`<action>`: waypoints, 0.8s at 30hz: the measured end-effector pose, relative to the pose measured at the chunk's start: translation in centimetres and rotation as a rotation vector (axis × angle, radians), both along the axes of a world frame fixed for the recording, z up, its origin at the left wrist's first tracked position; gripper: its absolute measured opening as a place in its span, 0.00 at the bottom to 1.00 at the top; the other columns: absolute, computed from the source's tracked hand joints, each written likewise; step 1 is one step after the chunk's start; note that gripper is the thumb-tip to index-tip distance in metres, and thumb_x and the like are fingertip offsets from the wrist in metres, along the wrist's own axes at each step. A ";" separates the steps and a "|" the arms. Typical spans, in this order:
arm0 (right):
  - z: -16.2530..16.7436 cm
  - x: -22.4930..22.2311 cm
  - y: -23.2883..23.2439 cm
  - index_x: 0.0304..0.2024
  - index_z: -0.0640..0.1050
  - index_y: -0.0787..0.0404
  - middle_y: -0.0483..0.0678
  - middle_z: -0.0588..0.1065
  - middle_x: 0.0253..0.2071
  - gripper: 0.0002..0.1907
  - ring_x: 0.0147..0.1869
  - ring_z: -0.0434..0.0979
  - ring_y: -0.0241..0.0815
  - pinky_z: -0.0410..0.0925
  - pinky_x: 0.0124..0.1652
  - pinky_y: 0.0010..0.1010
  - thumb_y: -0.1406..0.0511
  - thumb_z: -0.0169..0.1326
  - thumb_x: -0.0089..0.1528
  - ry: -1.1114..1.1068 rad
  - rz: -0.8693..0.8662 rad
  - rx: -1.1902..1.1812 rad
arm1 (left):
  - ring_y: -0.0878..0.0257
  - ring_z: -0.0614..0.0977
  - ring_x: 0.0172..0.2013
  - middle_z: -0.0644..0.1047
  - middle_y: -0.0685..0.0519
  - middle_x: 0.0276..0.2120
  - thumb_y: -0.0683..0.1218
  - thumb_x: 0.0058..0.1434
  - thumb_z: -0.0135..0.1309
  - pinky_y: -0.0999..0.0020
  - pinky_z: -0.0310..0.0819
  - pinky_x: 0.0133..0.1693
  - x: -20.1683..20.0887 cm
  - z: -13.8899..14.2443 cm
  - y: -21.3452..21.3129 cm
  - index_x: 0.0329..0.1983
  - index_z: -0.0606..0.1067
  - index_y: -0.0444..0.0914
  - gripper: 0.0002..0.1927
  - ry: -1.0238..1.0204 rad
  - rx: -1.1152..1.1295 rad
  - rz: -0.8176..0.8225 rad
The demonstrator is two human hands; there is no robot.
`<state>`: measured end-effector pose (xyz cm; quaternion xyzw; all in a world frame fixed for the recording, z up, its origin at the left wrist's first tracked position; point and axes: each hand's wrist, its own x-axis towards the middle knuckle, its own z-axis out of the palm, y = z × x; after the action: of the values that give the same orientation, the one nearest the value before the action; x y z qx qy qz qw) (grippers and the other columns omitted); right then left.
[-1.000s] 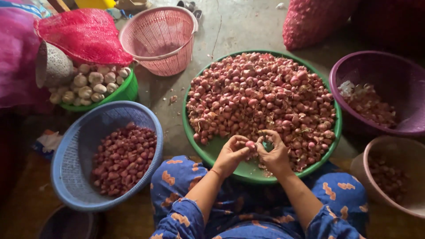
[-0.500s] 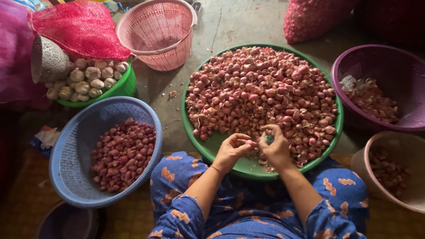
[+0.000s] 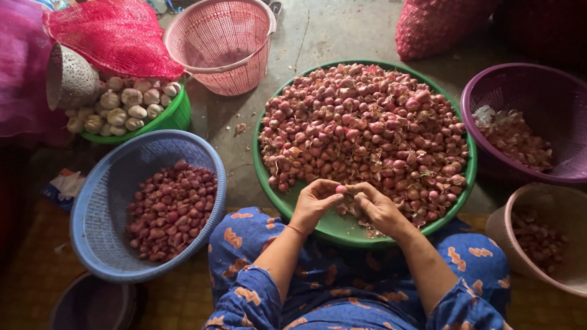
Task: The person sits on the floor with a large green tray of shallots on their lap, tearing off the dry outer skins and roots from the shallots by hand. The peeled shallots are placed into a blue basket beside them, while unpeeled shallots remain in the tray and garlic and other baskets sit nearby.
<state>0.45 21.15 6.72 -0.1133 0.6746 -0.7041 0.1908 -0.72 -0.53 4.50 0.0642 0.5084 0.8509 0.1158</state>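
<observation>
Over the near rim of the green tray, still heaped with unpeeled shallots, both hands pinch one shallot, left hand and right hand, while the blue basket beside it is partly filled.

The person wears a loose, deep blue cotton garment printed with scattered orange and peach blotches, each shaped like a small ragged leaf. The cloth covers the lap and both knees, filling the frame from about seven o'clock round to five o'clock. Matching blue printed sleeves are pushed back to the elbows, leaving both forearms bare. A thin red thread bracelet circles the wrist of the left hand, just below centre. The right hand has no ring or band that can be seen.
</observation>
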 end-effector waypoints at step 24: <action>0.3 0.8 -0.4 0.62 0.71 0.58 0.38 0.73 0.43 0.18 0.42 0.70 0.26 0.67 0.42 0.20 0.68 0.42 0.70 0.140 -0.078 0.039 | 0.67 0.83 0.41 0.82 0.52 0.41 0.36 0.59 0.65 0.70 0.80 0.45 -0.3 -1.0 0.4 0.47 0.76 0.32 0.14 0.065 -0.107 0.062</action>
<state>1.20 20.75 7.04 -0.1321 0.7038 -0.6880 0.1175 -0.97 -0.14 3.47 0.0698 0.5582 0.8232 0.0762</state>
